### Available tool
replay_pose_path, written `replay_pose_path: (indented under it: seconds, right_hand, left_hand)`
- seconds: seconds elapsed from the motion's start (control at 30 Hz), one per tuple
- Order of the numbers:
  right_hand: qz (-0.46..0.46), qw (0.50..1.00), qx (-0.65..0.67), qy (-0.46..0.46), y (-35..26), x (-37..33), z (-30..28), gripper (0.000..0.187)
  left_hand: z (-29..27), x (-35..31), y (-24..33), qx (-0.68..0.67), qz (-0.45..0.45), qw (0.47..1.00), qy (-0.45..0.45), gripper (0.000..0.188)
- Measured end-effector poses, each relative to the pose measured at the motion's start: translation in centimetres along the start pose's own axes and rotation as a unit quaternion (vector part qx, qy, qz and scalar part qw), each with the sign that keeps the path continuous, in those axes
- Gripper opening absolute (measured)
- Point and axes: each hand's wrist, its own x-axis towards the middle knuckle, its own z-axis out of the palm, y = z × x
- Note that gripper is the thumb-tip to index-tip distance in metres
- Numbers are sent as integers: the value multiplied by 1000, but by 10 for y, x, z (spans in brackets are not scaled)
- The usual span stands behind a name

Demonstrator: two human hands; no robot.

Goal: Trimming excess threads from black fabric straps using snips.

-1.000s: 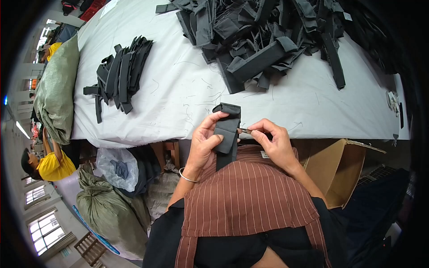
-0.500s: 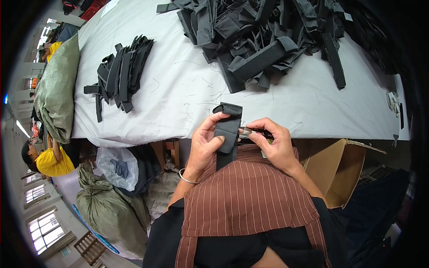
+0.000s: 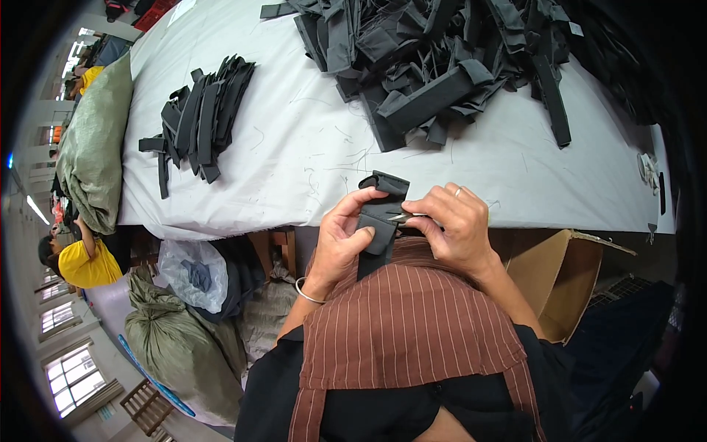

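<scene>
We are holding a dark grey fabric strap piece [image 3: 381, 221] upright at the centre of the frame, just below the near edge of the tabletop [image 3: 309, 140]. Our left hand [image 3: 345, 239] is gripping it from the left, the thumb reaching up to its folded top end and the other fingers closing round its middle. Our right hand [image 3: 453, 225] is closing its fingers on small metal snips [image 3: 403, 217], whose tips are touching the right edge of the strap; we cannot tell whether the blades are apart or together.

As far as we can judge, we are partway through the work. At the upper left of the frame a neat stack of similar dark pieces [image 3: 197, 121] is lying on the tabletop, looking like the pieces already dealt with. Across the upper centre and upper right a far bigger tangled heap of dark straps [image 3: 442, 66] is lying on the tabletop, looking like what is waiting. So most of the pieces seem to be left, and the one in our hands is being trimmed now.

Below the tabletop at the right an open cardboard box [image 3: 563, 283] is standing beside our striped brown apron [image 3: 412, 324]. Green sacks [image 3: 180, 353] are lying at the lower left, and another person in a yellow shirt [image 3: 85, 265] is sitting at the left edge.
</scene>
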Motion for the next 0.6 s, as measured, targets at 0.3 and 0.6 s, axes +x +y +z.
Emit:
replay_pose_path:
  seconds: [0.3, 0.6]
  right_hand:
    - [139, 942, 306, -9, 0, -10, 13, 16]
    - [67, 995, 78, 7, -4, -7, 4, 12]
  left_hand:
    - [10, 0, 5, 1, -5, 1000, -10, 53]
    - [8, 0, 1, 18, 8, 1000, 16, 54]
